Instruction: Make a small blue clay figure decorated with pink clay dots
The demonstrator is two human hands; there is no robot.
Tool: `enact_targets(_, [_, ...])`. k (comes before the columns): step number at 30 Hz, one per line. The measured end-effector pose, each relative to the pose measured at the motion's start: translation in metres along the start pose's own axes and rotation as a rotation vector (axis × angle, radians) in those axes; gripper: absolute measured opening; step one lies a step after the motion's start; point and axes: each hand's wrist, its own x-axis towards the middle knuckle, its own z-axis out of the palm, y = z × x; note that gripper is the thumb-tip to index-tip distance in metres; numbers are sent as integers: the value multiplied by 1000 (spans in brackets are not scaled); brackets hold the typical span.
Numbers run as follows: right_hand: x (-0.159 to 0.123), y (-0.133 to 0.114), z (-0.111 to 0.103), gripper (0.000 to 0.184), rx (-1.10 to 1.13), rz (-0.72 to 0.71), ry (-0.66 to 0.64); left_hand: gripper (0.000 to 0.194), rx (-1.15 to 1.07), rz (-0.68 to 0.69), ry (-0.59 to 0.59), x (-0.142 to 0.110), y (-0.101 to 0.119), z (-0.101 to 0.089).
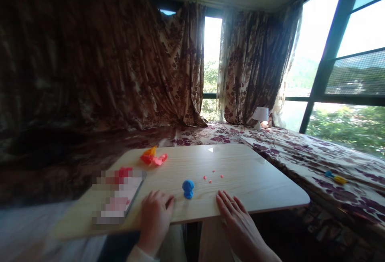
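A small blue clay figure [188, 189], with a round top on a narrower base, stands upright on the pale wooden table [240, 157]. Left of it, my left hand [157, 212] rests palm down at the table's near edge, fingers loosely bent and nothing visible in them. My right hand [237, 218] lies flat on the edge to the right, fingers stretched out, apart from the figure. Several tiny pink bits [210, 181] are scattered beyond the right fingertips. Farther back lies crumpled red and orange material [154, 159], perhaps wrappers.
A flat item [123, 200], blurred by pixelation, lies at the table's left side, with a red piece beside it. A white lamp [260, 116] stands on the flowered cover [279, 141] near the windows. A blue and yellow object [336, 177] lies at the right.
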Motion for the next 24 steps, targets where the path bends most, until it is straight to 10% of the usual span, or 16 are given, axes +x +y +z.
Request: enact_targets(24, [-4,-7,4,67,-129,-26,102,32,277,205,25,-37,13,-7])
